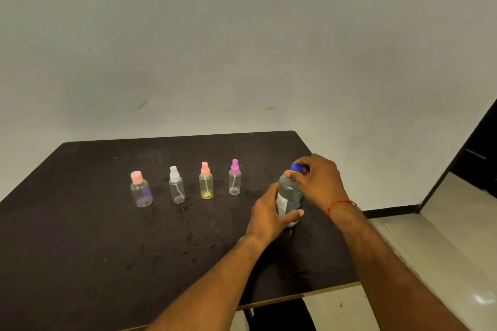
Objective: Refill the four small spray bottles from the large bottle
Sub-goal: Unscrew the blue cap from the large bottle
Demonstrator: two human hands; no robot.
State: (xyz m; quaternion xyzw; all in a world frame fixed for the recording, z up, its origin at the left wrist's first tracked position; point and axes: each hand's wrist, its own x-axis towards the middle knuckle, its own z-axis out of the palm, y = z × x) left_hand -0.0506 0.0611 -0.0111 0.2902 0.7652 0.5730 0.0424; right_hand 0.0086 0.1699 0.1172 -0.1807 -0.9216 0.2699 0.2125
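- Four small bottles stand upright in a row at 10 to 11 o'clock from your hands, all still capped: pink-cap bottle (141, 190), white bottle (177, 185), yellow bottle (206, 180), purple bottle (234, 177). They are light and apparently near empty, so a careless reach across the row could topple one.
- Purple bottle stands nearest the hands, at about 9 o'clock from the large bottle. A sweep of your left elbow or wrist could knock it over.
- Left hand (269, 216) is wrapped around the body of the large bottle (290, 197), fingers closed on it. Squeezing hard once the cap is off could force liquid out of the neck.
- Right hand (320, 180) has fingertips pinched on the blue cap (296, 167). A sudden release could tilt the bottle and spill onto the table (80, 236).
- The large bottle stands near the table's 3 o'clock edge. A slip could send it over that side.
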